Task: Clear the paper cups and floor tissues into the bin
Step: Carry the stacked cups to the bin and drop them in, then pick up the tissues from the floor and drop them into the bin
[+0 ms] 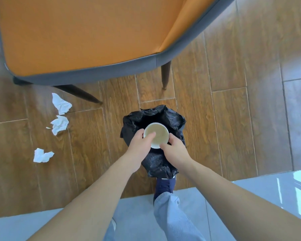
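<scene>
A white paper cup (158, 134), stained brown inside, hangs upright over the open mouth of the bin. The bin (172, 117) is lined with a crumpled black bag and stands on the wooden floor in front of my feet. My left hand (140, 143) grips the cup's left rim with the thumb inside. My right hand (174, 149) holds its right side from below. Three crumpled white tissues lie on the floor to the left: one (61, 103) by the chair leg, one (59, 124) below it, one (42, 155) nearest me.
An orange chair (80, 32) with a grey edge and dark legs stands just behind the bin. A glossy grey table edge (276, 185) runs along the bottom. My leg and dark shoe (164, 186) touch the bin's near side.
</scene>
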